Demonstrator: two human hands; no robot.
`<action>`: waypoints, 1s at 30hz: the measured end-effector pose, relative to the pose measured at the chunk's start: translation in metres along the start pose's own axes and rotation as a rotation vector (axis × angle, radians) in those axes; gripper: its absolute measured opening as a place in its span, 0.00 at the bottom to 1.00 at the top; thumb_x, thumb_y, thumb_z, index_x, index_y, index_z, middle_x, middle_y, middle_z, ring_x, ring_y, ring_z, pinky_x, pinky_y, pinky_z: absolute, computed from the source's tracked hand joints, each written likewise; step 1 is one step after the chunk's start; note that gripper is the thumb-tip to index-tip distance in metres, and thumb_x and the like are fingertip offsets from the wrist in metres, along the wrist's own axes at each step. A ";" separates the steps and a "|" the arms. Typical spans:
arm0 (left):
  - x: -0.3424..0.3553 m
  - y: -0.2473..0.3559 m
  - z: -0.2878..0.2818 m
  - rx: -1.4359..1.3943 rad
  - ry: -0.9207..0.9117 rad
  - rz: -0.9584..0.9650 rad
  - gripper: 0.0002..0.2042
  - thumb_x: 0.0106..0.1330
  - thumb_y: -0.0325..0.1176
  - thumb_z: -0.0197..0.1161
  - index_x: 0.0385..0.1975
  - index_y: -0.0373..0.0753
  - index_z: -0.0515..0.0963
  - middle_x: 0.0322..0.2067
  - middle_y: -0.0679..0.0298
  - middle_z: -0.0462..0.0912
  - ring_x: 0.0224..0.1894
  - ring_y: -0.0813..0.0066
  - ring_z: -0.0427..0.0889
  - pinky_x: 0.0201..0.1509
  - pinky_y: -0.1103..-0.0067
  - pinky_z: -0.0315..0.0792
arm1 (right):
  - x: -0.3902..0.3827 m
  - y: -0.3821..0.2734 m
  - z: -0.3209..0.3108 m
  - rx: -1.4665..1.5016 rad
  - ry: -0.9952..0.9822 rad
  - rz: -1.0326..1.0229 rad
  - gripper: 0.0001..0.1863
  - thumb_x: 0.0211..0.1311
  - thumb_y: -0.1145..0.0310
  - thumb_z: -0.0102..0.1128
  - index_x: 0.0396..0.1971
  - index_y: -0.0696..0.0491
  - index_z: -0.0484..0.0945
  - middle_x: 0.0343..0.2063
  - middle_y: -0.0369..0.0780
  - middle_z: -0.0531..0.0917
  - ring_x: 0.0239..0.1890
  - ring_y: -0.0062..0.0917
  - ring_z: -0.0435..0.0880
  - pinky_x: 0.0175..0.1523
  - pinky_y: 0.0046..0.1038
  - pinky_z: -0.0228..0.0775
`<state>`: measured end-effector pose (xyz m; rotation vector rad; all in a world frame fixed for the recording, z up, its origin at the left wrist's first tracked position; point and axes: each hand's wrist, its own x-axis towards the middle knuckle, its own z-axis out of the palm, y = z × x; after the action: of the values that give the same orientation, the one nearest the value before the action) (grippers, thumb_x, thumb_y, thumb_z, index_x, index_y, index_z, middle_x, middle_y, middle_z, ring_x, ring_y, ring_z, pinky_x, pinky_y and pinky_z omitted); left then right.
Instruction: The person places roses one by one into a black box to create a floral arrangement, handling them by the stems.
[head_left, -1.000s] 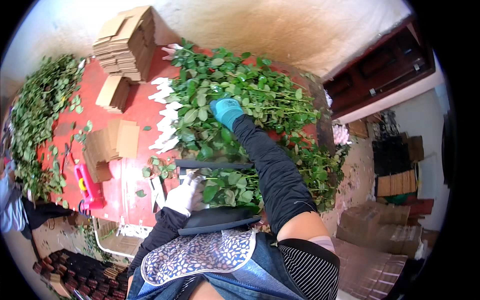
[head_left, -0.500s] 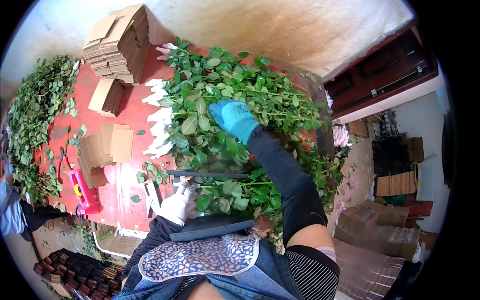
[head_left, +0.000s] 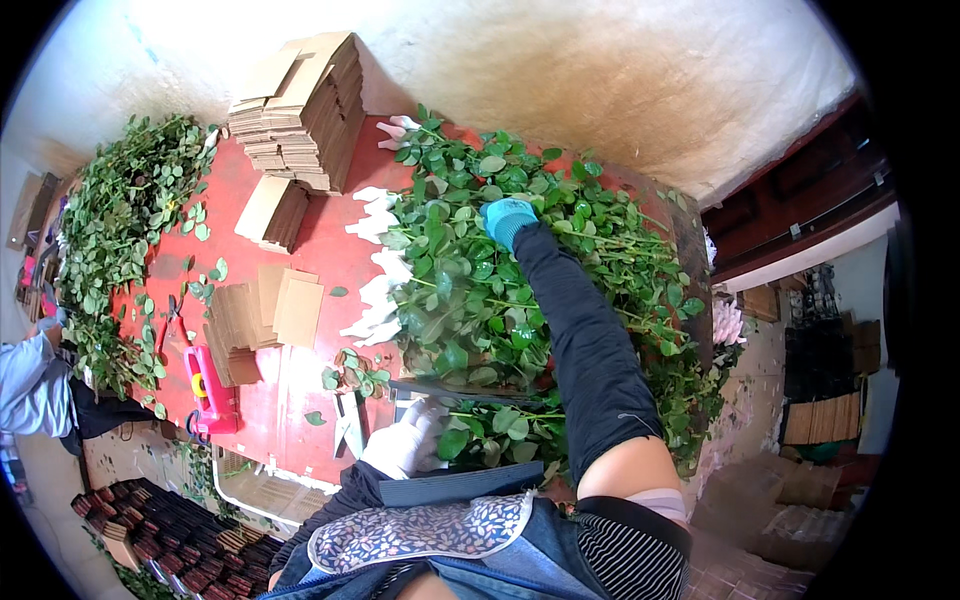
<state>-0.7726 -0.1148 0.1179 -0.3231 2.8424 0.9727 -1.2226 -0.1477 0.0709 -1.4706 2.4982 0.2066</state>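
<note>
Fingers (head_left: 489,212) of right hand (head_left: 509,223) now farther across stems (head_left: 470,275), seemingly

The left hand (head_left: 397,447) wears a white glove (head_left: 388,455) and the right hand (head_left: 509,222) a teal glove (head_left: 517,218), above gathered black oversleeves (head_left: 585,340), a black-and-white striped sleeve (head_left: 637,548), blue denim clothing (head_left: 548,555) and a pale-edged navy floral bib (head_left: 425,530).

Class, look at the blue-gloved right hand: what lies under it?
Green leafy stems spread beneath and around the right hand. The hand itself covers whatever lies directly below it, so whether it grips a stem cannot be told.
</note>
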 end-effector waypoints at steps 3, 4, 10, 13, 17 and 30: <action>-0.002 0.002 0.000 0.014 -0.008 -0.025 0.27 0.59 0.35 0.62 0.62 0.47 0.68 0.65 0.61 0.67 0.40 0.64 0.84 0.38 0.73 0.79 | -0.016 0.008 -0.001 -0.027 0.143 -0.030 0.10 0.56 0.68 0.58 0.37 0.52 0.81 0.37 0.50 0.84 0.39 0.46 0.84 0.42 0.45 0.76; -0.001 0.002 0.001 -0.111 -0.044 -0.089 0.27 0.58 0.34 0.62 0.61 0.48 0.68 0.64 0.61 0.68 0.35 0.64 0.84 0.35 0.74 0.79 | -0.024 0.011 -0.012 -0.022 0.210 -0.081 0.09 0.57 0.69 0.57 0.36 0.52 0.81 0.35 0.50 0.83 0.38 0.47 0.83 0.40 0.45 0.76; -0.003 0.002 0.003 0.010 -0.041 -0.061 0.27 0.58 0.36 0.63 0.60 0.47 0.67 0.63 0.58 0.69 0.39 0.60 0.84 0.37 0.70 0.80 | -0.084 0.023 -0.087 0.034 0.486 -0.033 0.10 0.61 0.66 0.56 0.40 0.51 0.79 0.36 0.52 0.81 0.37 0.49 0.81 0.40 0.48 0.74; -0.001 0.001 0.002 -0.017 -0.078 -0.059 0.27 0.59 0.36 0.63 0.60 0.44 0.67 0.63 0.55 0.68 0.42 0.57 0.84 0.39 0.69 0.80 | -0.101 0.026 -0.113 0.045 0.478 0.028 0.13 0.62 0.64 0.58 0.45 0.53 0.78 0.41 0.51 0.82 0.41 0.47 0.83 0.43 0.45 0.76; -0.002 0.002 0.001 -0.035 -0.087 -0.049 0.27 0.59 0.36 0.64 0.60 0.44 0.67 0.63 0.55 0.67 0.43 0.56 0.83 0.40 0.68 0.80 | -0.119 0.024 -0.123 0.785 0.175 -0.072 0.18 0.63 0.62 0.62 0.47 0.58 0.75 0.32 0.40 0.80 0.32 0.26 0.77 0.40 0.33 0.72; -0.005 -0.001 0.004 -0.183 -0.063 -0.031 0.26 0.58 0.32 0.62 0.59 0.46 0.69 0.58 0.55 0.70 0.40 0.57 0.83 0.37 0.68 0.79 | -0.194 -0.046 -0.102 0.529 -0.205 -0.342 0.15 0.61 0.67 0.60 0.46 0.55 0.81 0.35 0.44 0.85 0.33 0.23 0.82 0.40 0.30 0.76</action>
<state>-0.7669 -0.1122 0.1148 -0.3466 2.6898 1.2173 -1.1044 -0.0308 0.2212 -1.5127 1.8993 -0.3227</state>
